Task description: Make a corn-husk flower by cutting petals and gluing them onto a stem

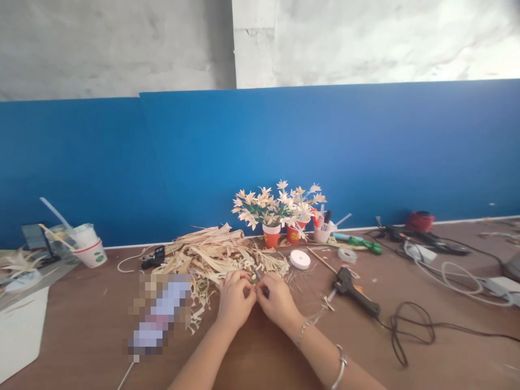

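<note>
My left hand (235,300) is closed, its fingers pinched around something small and partly greenish that they mostly hide. Against it rests my right hand (278,303), closed on a slim dark tool (257,274) whose tip points up and away; its exact kind is hidden by the fingers. Just beyond both hands lies a heap of dry corn husks (215,249), with torn curled strips along its near side. Two red paper cups with white rims stand behind, holding husk flowers (280,203). A white roll of tape (299,259) lies right of the heap.
At the right lies a black glue gun (355,292) with its cord coiled nearby. White cables and a power strip (501,290) are farther right. A blurred-out phone-like device (162,317) lies left of my hands. Paper cups (90,249) stand far left. A blue partition (203,162) closes the back.
</note>
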`<state>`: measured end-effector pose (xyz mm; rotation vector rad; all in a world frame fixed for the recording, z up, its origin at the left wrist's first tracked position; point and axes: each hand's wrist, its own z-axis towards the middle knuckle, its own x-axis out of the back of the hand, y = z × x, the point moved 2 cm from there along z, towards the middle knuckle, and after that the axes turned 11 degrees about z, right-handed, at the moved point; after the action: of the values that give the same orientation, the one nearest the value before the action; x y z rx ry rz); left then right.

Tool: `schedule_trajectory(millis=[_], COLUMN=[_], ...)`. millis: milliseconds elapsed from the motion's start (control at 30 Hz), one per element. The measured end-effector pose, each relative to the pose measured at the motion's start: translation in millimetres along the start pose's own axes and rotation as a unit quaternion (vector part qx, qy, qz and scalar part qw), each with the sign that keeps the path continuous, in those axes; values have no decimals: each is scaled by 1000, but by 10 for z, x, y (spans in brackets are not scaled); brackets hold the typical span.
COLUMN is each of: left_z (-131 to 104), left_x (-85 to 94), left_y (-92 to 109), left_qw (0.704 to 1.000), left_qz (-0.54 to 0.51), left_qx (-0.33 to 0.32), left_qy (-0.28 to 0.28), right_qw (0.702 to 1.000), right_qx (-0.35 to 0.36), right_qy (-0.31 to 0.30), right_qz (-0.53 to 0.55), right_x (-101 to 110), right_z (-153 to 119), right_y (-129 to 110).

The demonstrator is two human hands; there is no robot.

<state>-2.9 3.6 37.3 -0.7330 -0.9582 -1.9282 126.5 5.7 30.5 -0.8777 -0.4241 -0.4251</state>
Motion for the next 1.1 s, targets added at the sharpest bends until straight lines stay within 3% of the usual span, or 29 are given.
schedule_trajectory(millis=[333, 500, 633, 900, 1000, 1100], left_z=[8, 67, 85, 78, 79, 78], left_x=[24, 118, 124, 85, 86, 82], left_y=[-83, -331, -430, -473, -486, -487], left_qw=[997, 985, 982, 981, 981, 981], left_qz=[60, 78, 67, 49, 47, 37], left_qx=[42, 94, 84, 93, 98, 93], left_qy=[31, 120, 153, 161, 162, 168], right_qw=[997, 998, 993, 992, 989, 972], right_qx=[-48, -17, 11, -10, 34, 124], right_qy=[34, -52, -91, -78, -96, -177], right_qz=[-47, -44, -67, -101, -110, -94], right_x=[-4, -6, -39, -15, -23, -98], right_z=[-9, 6, -9, -2, -27, -94], right_y=[30, 53, 49, 14, -141, -316])
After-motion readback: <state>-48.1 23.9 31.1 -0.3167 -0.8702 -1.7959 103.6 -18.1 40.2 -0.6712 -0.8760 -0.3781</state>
